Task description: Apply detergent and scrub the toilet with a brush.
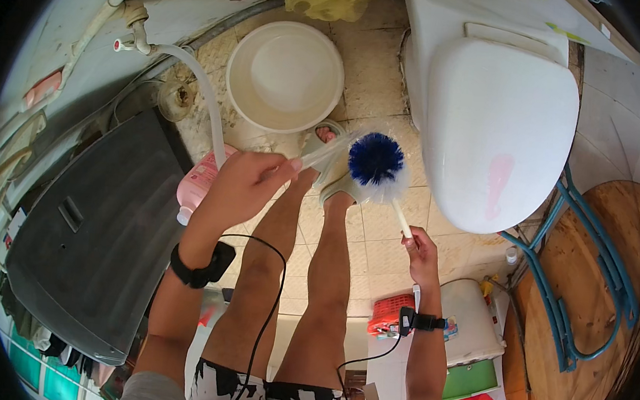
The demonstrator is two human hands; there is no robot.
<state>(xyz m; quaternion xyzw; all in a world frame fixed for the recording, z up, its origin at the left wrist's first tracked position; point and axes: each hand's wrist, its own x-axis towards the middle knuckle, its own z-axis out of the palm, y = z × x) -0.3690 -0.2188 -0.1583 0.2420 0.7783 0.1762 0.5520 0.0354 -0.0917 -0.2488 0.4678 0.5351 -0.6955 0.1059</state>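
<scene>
My left hand (256, 186) is closed around a clear hose (210, 92) that runs from a wall tap (140, 39). Water sprays from the hose's end onto a toilet brush with blue and white bristles (377, 159). My right hand (422, 253) grips the brush by its pale handle (402, 219), bristles pointing away from me over the floor. A pink bottle with a white cap (200, 182) is partly hidden behind my left hand. A round white basin (285, 77) stands beyond my feet.
A toilet with its lid down (500, 129) stands at the right, beside blue folded metal legs (570, 276) and a round wooden board (579, 344). A dark grey panel (98, 227) is at the left. A red basket (393, 313) lies near my right wrist, and cables hang from both wrists.
</scene>
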